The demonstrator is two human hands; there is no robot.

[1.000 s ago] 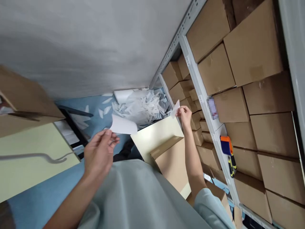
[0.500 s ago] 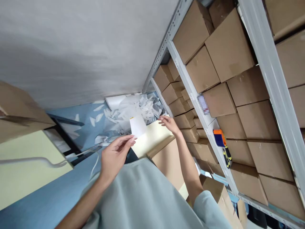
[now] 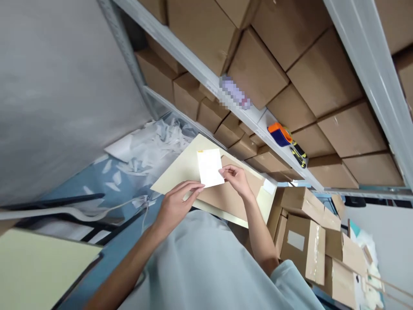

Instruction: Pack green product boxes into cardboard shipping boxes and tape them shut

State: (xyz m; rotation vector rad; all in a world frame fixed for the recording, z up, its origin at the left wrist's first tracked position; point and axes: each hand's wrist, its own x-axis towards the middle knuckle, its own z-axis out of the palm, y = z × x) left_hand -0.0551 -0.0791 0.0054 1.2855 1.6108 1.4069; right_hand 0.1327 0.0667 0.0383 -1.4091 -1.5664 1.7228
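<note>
Between my hands is a small white paper sheet point(image 3: 210, 168) with a yellow mark at its top left corner; any print on it is too bright to read. My left hand point(image 3: 179, 199) pinches its lower left corner between thumb and fingers. At the sheet's right edge, my right hand point(image 3: 236, 177) is closed on it with thumb and fingertips. Below them a flat brown cardboard box point(image 3: 232, 200) lies on a pale yellow tabletop point(image 3: 176, 172), partly covered by the paper and my hands.
Shelving full of brown boxes point(image 3: 258, 64) rises along the right. On its rail sit an orange and blue tape dispenser point(image 3: 280, 134) and a yellow-black cutter point(image 3: 298, 157). Paper scraps point(image 3: 155, 142) litter the blue floor. More cartons point(image 3: 301, 241) are stacked at lower right.
My right hand has come in from the right and taken hold of the paper's right edge. The view has turned toward the shelves and cartons on the right.
</note>
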